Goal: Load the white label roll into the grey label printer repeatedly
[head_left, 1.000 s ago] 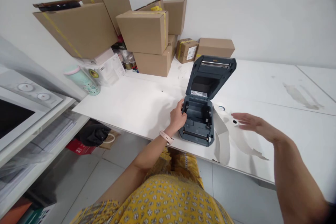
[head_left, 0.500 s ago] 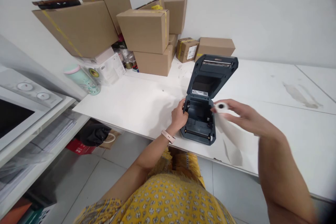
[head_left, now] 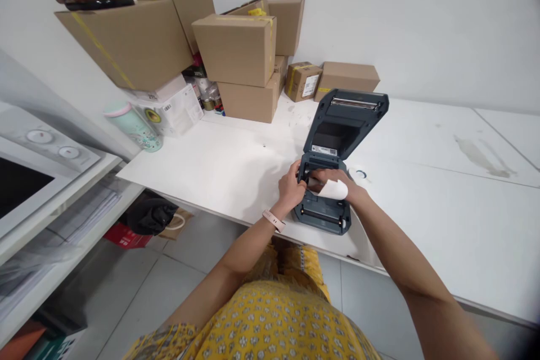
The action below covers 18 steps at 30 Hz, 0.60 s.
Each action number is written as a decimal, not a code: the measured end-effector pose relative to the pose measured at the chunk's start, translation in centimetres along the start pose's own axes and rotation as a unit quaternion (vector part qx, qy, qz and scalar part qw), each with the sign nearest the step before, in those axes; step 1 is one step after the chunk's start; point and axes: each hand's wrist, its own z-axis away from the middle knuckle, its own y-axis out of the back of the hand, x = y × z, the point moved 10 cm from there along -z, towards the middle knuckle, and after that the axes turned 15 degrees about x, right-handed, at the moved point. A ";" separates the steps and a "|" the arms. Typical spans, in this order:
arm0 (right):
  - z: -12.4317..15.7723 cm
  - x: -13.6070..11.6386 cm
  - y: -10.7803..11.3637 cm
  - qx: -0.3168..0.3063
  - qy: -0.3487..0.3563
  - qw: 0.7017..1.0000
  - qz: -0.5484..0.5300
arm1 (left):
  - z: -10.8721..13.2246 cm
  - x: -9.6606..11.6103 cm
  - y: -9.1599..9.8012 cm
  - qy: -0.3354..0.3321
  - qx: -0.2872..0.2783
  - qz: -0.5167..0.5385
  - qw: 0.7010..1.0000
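A dark grey label printer [head_left: 323, 214] stands near the front edge of the white table, its lid [head_left: 350, 124] raised. My left hand [head_left: 292, 187] is closed round the printer's left side, thumb over the rim. Inside the open bay is my right hand [head_left: 329, 175], palm down, closed on a white paper roll [head_left: 333, 189]. The roll's loose paper curls out beneath the fingers, and most of its core is hidden by the hand. Just right of the printer, partly covered by it, lies a white ring-shaped roll [head_left: 361, 174].
Stacked cardboard boxes [head_left: 236, 50] fill the back left, with two smaller boxes [head_left: 350, 79] behind the printer. A mint-green tumbler [head_left: 135, 126] leans by a white carton [head_left: 179, 112]. At far left a microwave [head_left: 46, 152] sits on a shelf. Stains mark the table [head_left: 447, 208].
My right hand has moved left, from beside the printer into its bay, carrying the paper roll. The white ring-shaped roll on the table has come into view. My left hand stays on the printer.
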 end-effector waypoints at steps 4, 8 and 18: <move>1.3 -0.5 0.6 0.030 0.002 0.999 -0.022 | 0.1 -0.1 0.1 0.008 0.002 0.004 1.000; 4.6 -1.1 1.4 0.094 -0.011 0.992 -0.086 | 0.1 -0.3 0.0 0.000 0.011 0.015 1.000; 11.8 -5.2 2.4 0.388 -0.004 0.921 -0.043 | -0.1 -0.8 -0.5 0.005 0.011 0.090 0.996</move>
